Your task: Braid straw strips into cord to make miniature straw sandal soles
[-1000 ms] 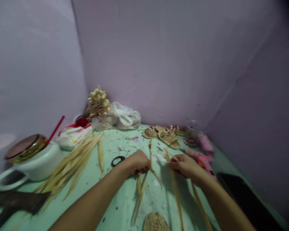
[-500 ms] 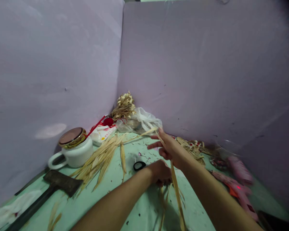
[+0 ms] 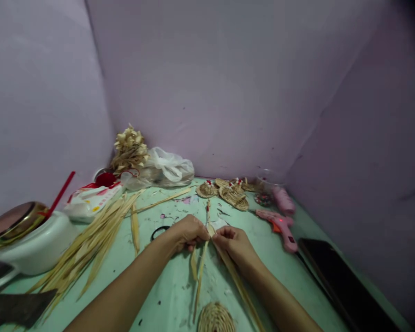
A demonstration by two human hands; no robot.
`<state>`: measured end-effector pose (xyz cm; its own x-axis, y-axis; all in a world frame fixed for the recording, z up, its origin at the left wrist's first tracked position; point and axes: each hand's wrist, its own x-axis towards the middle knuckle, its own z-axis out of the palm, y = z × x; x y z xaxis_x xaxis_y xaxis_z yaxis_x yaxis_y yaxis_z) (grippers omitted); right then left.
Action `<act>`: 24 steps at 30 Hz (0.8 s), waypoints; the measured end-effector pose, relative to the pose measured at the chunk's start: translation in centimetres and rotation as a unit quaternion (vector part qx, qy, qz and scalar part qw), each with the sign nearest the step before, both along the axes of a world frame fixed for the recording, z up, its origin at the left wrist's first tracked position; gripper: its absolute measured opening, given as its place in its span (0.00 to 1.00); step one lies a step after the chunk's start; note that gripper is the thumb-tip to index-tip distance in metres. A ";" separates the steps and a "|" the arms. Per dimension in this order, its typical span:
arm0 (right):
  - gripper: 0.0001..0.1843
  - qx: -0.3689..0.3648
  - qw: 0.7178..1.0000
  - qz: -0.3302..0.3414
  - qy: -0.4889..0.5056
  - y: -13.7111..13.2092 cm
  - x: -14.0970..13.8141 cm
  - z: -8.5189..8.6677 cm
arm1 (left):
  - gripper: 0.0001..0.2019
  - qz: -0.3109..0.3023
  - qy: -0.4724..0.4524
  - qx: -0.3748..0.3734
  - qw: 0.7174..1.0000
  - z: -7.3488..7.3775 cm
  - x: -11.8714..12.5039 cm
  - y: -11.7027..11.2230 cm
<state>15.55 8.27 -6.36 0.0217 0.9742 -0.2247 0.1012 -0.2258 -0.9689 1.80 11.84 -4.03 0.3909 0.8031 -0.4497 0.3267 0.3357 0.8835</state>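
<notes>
While hands (image 3: 191,232) (image 3: 238,246) pinch, straw strip (image 3: 237,280), slanting lower right

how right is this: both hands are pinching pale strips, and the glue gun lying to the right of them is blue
The colour is wrong: the head view shows a pink glue gun, not a blue one. It does lie to the right, and the left hand and right hand are pinching pale strips.

- Dim, cool light; we log the left wall (image 3: 38,92) brighter than the right wall (image 3: 373,152).
- Upper right corner: near black.
- We note soft shadows on the green tabletop (image 3: 173,295).
- White mug (image 3: 38,249), left edge: stretched.
</notes>
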 end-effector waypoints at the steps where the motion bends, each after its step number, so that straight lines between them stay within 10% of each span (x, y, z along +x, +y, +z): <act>1: 0.07 0.000 1.000 0.012 0.004 0.0 0.2 -0.1 | 0.05 -0.004 -0.003 0.001 1.000 -0.2 0.0 0.1; 24: 0.03 -0.016 0.998 0.045 -0.029 0.7 0.8 -0.1 | 0.08 0.002 0.039 0.009 0.999 0.0 0.7 -0.2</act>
<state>16.38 8.96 -6.45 -0.0516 0.9653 -0.2558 0.1780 -0.2432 -0.9535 2.51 11.61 -4.04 0.3517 0.8134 -0.4634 0.3926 0.3213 0.8618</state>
